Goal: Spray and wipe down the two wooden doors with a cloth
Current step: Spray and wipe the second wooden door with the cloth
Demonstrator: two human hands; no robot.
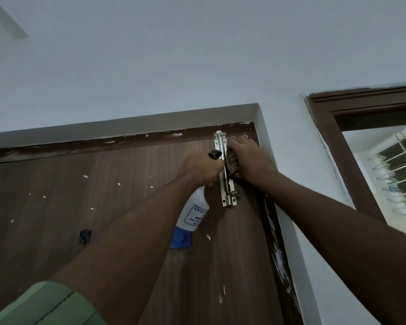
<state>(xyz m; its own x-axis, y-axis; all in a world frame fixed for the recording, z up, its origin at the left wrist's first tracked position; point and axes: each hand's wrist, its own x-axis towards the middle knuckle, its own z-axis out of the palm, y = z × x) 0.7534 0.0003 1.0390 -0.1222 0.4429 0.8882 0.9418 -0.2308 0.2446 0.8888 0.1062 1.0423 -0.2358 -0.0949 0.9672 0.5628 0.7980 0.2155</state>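
A brown wooden door (103, 188) with pale paint flecks fills the lower left. My left hand (198, 168) is raised near its top right corner and grips a white spray bottle (193, 212) by the neck, its black nozzle (215, 154) pointing at the door. My right hand (250, 159) presses a brownish cloth (232, 161) against the door's top right corner, just right of a silver tower bolt (226, 181). Most of the cloth is hidden under the hand.
The dark door frame (273, 226) runs down the right edge, with white wall (298, 174) beside it. A blue square hook (179, 238) and a small black fitting (85, 235) sit on the door. A second brown frame and a barred window (399, 170) are at right.
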